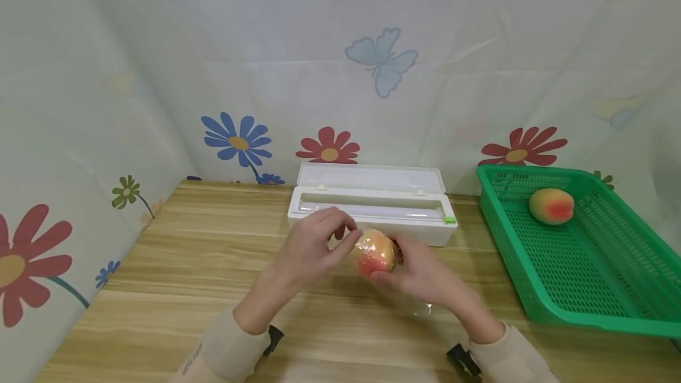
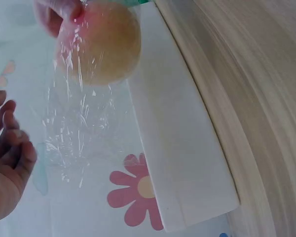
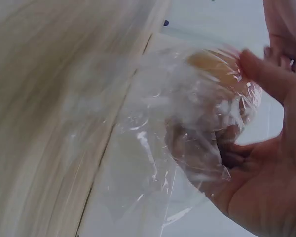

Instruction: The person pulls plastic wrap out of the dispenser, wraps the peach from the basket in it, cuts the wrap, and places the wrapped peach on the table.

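Note:
A peach (image 1: pixel 374 255) with clear plastic film over it is held above the table by my right hand (image 1: pixel 425 273), thumb on one side and fingers on the other. In the right wrist view, loose crumpled film (image 3: pixel 148 148) trails from the peach (image 3: pixel 217 69) past the fingers of my right hand (image 3: pixel 271 158). My left hand (image 1: pixel 314 247) is at the peach's left with its fingers bent. The left wrist view shows a gap between my left hand (image 2: pixel 10 163) and the film (image 2: pixel 79 128) hanging off the peach (image 2: pixel 106 44); it holds nothing.
Behind the hands stands a white film box (image 1: pixel 372 228), lid raised, with a roll (image 1: pixel 372 211) inside and a green piece (image 1: pixel 449 220) at its right end. On the right, a green basket (image 1: pixel 542 315) holds another peach (image 1: pixel 551 206). A flower-printed curtain (image 1: pixel 255 28) hangs behind the wooden table (image 1: pixel 175 265).

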Demonstrator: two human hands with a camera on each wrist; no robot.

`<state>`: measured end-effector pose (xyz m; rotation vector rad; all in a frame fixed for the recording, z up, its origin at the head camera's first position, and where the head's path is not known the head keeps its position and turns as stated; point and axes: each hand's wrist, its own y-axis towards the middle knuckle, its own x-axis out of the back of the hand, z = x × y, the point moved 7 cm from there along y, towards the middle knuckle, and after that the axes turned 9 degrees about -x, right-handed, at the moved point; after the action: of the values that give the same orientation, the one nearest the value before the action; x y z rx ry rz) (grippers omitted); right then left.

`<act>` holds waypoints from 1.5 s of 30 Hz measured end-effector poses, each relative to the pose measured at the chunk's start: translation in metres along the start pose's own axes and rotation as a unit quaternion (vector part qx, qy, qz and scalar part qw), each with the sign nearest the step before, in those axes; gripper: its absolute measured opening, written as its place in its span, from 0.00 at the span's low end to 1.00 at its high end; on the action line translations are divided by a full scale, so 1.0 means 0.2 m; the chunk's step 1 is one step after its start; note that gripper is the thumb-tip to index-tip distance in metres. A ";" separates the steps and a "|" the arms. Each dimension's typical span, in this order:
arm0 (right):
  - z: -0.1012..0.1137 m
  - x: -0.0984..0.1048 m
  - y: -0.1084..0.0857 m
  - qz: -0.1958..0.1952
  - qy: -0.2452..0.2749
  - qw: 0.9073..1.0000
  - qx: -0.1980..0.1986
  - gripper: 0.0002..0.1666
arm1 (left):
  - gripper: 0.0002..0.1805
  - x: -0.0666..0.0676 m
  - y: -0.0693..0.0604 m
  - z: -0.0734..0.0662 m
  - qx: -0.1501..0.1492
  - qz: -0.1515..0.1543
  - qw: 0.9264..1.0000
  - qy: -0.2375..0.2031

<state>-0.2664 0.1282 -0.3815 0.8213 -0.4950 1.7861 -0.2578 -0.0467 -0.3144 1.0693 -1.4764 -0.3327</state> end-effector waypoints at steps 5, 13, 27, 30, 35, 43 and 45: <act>0.00 0.03 0.00 -0.027 0.025 0.999 -0.035 0.42 | 0.06 -0.06 -0.01 -0.01 0.006 0.063 0.998 -0.009; 0.00 0.05 -0.01 -0.044 0.015 0.997 -0.065 0.46 | 0.16 -0.10 -0.03 0.04 0.055 0.053 0.997 -0.023; 0.03 0.06 -0.03 -0.046 0.019 0.996 -0.068 0.48 | 0.21 -0.15 -0.06 0.11 0.143 0.008 0.978 -0.153; 0.05 0.07 -0.03 -0.047 0.024 0.997 -0.054 0.48 | 0.22 -0.16 -0.06 0.11 0.145 0.013 0.975 -0.165; 0.07 0.07 -0.03 -0.055 0.021 0.997 -0.041 0.47 | 0.27 -0.19 -0.07 0.13 0.151 0.041 0.974 -0.162; 0.10 0.08 -0.04 -0.066 0.013 0.998 -0.012 0.44 | 0.32 -0.21 -0.08 0.14 0.167 0.064 0.971 -0.160; 0.10 0.08 -0.05 -0.068 0.010 0.998 0.001 0.44 | 0.33 -0.21 -0.08 0.14 0.173 0.067 0.969 -0.165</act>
<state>-0.2551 0.1282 -0.3557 0.8171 -0.4144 1.6680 -0.2830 -0.0339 -0.3598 1.2219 -1.9457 -0.1633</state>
